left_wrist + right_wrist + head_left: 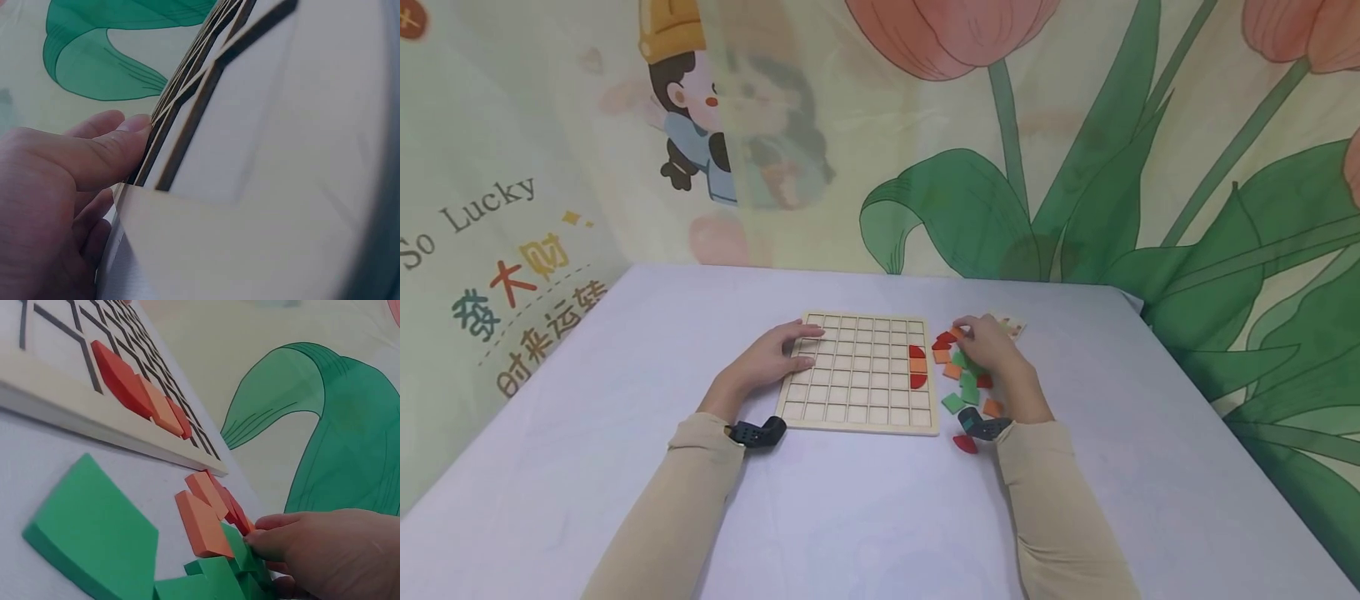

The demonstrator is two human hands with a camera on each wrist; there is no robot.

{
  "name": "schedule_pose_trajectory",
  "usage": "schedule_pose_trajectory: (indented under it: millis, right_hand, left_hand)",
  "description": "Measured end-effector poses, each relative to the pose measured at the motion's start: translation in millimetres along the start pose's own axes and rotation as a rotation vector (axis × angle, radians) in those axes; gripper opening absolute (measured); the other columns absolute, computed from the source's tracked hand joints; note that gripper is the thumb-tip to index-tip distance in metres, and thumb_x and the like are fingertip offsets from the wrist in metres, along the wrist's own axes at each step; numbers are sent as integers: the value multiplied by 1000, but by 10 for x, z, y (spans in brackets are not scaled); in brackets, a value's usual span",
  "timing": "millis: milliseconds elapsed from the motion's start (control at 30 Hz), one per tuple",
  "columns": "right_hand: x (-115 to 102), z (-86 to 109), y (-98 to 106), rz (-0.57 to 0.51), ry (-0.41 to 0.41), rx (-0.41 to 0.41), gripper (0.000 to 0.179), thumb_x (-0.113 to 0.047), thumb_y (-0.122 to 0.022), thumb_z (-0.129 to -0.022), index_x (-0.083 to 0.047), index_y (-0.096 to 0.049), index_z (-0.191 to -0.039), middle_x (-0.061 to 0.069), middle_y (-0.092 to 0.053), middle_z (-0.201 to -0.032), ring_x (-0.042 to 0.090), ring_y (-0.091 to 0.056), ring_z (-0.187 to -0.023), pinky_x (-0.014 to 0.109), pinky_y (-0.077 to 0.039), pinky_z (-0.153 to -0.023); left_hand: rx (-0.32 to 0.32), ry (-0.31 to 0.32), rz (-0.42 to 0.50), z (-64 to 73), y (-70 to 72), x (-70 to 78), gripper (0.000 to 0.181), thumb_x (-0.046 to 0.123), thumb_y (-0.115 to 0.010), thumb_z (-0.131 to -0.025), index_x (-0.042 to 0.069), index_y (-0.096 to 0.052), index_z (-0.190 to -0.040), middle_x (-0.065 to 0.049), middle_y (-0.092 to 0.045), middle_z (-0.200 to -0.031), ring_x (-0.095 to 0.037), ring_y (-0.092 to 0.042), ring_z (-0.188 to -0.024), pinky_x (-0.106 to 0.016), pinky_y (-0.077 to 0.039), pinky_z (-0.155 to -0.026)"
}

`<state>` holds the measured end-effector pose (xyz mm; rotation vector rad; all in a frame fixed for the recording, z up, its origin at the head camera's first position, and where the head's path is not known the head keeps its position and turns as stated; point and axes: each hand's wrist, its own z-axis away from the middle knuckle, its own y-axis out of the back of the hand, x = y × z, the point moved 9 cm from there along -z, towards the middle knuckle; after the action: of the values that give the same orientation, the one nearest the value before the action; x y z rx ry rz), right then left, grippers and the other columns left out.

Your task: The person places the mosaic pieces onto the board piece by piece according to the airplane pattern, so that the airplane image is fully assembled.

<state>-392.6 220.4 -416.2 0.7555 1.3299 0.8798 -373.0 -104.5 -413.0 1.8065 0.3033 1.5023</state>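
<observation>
A square wooden grid board lies flat on the table. My left hand rests at its left edge, thumb and a fingertip on the grid, other fingers beside the edge. Two red rounded tiles and an orange square tile between them sit in the board's right column. Right of the board, my right hand is at the far end of a loose tile pile, its thumb and finger pinching a small orange tile. The fingers partly cover that tile in the right wrist view.
Loose green tiles, orange tiles and red tiles lie between the board and my right forearm. One red tile is nearer me. A patterned card lies partly behind my right hand. A printed cloth hangs behind the table.
</observation>
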Motion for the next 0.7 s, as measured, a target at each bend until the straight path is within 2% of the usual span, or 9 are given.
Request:
schedule_pose_trajectory:
  millis: [167, 333, 700]
  right_hand:
    - [-20, 3, 9, 39, 0, 27, 44, -17, -48, -96, -10, -45, -139, 22, -47, -128, 31, -53, -105, 46, -51, -94]
    - [-15, 7, 11, 57, -29, 31, 42, -20, -50, -96, -9, -48, -137, 20, -49, -127, 30, -54, -107, 46, -51, -95]
    - [29, -15, 27, 5, -57, 51, 37, -22, -52, -96, -9, -49, -130, 17, -50, -123, 29, -52, -105, 43, -52, -91]
  left_hand:
    - [0, 2, 11, -10, -5, -9, 53, 16, -67, -86, 13, -52, -136, -14, -34, -153, -34, -16, -147, -51, -11, -120]
    - [0, 0, 15, -10, -7, -7, 53, 15, -67, -86, 12, -52, -136, -14, -34, -152, -34, -16, -147, -51, -11, -120]
    - [7, -24, 18, -26, -6, -6, 52, 14, -68, -85, 11, -53, -135, -13, -39, -150, -33, -17, -146, -50, -12, -120]
